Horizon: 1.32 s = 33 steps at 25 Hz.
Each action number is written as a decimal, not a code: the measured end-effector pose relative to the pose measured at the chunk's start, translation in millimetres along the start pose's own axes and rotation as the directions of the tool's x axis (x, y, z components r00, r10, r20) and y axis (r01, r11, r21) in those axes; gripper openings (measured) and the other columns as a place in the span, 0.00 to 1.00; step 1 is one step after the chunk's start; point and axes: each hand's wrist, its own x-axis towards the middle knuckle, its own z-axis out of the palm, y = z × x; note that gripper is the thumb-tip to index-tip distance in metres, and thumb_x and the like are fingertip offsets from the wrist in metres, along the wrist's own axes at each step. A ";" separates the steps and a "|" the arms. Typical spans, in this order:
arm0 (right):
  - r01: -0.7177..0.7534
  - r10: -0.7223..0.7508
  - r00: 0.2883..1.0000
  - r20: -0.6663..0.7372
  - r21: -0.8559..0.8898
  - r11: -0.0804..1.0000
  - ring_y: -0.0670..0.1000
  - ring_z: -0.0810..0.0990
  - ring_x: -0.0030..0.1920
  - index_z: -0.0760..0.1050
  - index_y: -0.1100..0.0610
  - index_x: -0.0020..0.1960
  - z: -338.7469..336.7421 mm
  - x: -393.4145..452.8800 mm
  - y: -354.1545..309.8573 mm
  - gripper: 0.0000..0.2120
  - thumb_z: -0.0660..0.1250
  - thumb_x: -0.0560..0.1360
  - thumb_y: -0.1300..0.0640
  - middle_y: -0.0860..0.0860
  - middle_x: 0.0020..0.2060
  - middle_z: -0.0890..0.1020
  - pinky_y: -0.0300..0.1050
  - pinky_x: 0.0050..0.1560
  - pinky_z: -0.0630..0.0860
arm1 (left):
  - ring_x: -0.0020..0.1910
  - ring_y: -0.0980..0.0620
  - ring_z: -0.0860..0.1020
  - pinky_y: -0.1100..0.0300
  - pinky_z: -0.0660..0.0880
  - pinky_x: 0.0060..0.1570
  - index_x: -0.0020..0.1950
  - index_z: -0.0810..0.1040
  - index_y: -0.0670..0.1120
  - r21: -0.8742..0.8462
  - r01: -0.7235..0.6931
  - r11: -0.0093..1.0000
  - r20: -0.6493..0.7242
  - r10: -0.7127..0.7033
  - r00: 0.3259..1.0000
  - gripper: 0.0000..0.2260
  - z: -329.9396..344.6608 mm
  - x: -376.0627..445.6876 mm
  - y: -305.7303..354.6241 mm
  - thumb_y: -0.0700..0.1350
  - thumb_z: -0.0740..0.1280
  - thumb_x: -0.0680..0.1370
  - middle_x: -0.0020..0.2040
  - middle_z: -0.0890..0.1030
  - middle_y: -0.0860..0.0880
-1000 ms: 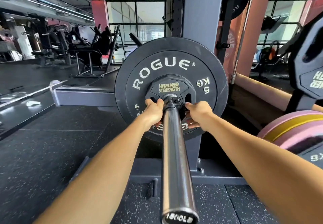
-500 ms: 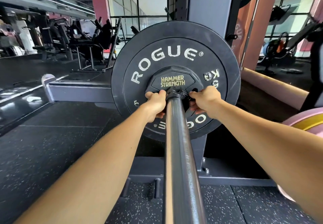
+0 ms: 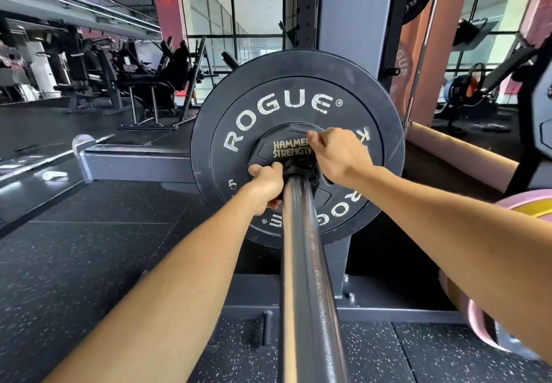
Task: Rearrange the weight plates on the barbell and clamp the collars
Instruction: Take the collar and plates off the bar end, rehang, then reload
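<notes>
Gripping the collar (image 3: 298,169) with my left hand (image 3: 266,189), fingers curled round its left side where it sits on the sleeve (image 3: 307,263), tight against the small plate (image 3: 268,151). That plate, marked Hammer Strength, lies flat on the big Rogue plate (image 3: 298,107); both hang on the bar just in front of the rack upright (image 3: 349,9). My right hand (image 3: 337,155) is up at the small plate's top right edge, fingers bent; what they hold, I cannot tell. Pink plates (image 3: 525,206) stand to the right, near my forearm. Speckled rubber floor (image 3: 74,263) below.
</notes>
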 end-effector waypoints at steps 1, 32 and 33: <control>0.038 -0.038 0.999 0.015 -0.006 0.999 0.59 0.72 0.38 0.59 0.56 0.31 1.2 -0.6 0.5 0.25 0.49 0.83 0.46 0.53 0.32 0.71 0.47 0.38 0.65 | 0.31 0.49 0.71 0.53 0.75 0.39 0.51 0.56 0.45 -0.001 0.000 1.000 -0.002 0.000 1.000 0.11 -0.1 -0.2 -0.2 0.52 0.52 0.82 0.39 0.73 0.44; -0.726 0.492 0.686 0.535 0.538 0.428 0.54 0.79 0.19 0.74 0.67 0.39 30.6 -21.1 17.1 0.13 0.60 0.81 0.65 0.58 0.20 0.79 0.42 0.17 0.74 | 0.35 0.50 0.78 0.56 0.76 0.30 0.42 0.58 0.50 -0.207 0.115 0.971 0.107 -0.095 0.990 0.25 0.7 -23.7 16.5 0.68 0.65 0.72 0.49 0.74 0.48; -0.727 0.498 0.686 0.530 0.523 0.444 0.54 0.79 0.19 0.74 0.67 0.39 29.7 -19.4 16.5 0.13 0.60 0.81 0.65 0.59 0.21 0.79 0.42 0.17 0.74 | 0.33 0.50 0.78 0.57 0.76 0.29 0.42 0.58 0.50 -0.238 0.125 0.963 0.109 -0.102 0.989 0.25 0.1 -24.4 16.8 0.68 0.66 0.72 0.48 0.74 0.49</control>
